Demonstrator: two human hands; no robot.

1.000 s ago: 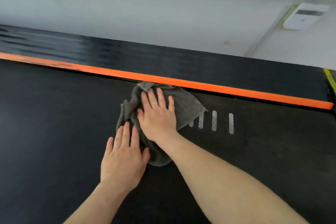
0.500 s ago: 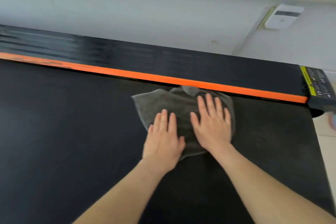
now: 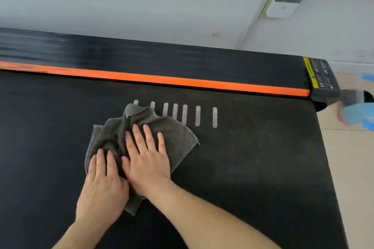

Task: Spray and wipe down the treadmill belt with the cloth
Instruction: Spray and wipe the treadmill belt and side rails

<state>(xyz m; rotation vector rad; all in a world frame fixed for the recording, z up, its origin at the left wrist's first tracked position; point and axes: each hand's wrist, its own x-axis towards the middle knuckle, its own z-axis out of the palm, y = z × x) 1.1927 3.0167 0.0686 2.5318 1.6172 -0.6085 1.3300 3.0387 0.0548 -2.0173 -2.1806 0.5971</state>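
Observation:
A crumpled grey cloth (image 3: 178,137) lies on the black treadmill belt (image 3: 253,168), just below a row of white dotted bars (image 3: 185,114). My right hand (image 3: 147,159) presses flat on the cloth's middle with straight fingers. Beside it, my left hand (image 3: 103,184) lies flat over the cloth's lower left part, fingers straight. A blurred blue spray bottle (image 3: 358,113) stands on the floor past the belt's right end.
An orange strip (image 3: 182,81) and a black side rail (image 3: 182,60) run along the belt's far edge, ending at a yellow warning label (image 3: 312,73). Behind is a grey wall (image 3: 141,10) with a white box (image 3: 283,4). Tiled floor (image 3: 348,168) lies to the right.
Both hands slid the cloth left and toward me, away from the orange strip. The white bars covered half a second ago show again. The cloth is more bunched.

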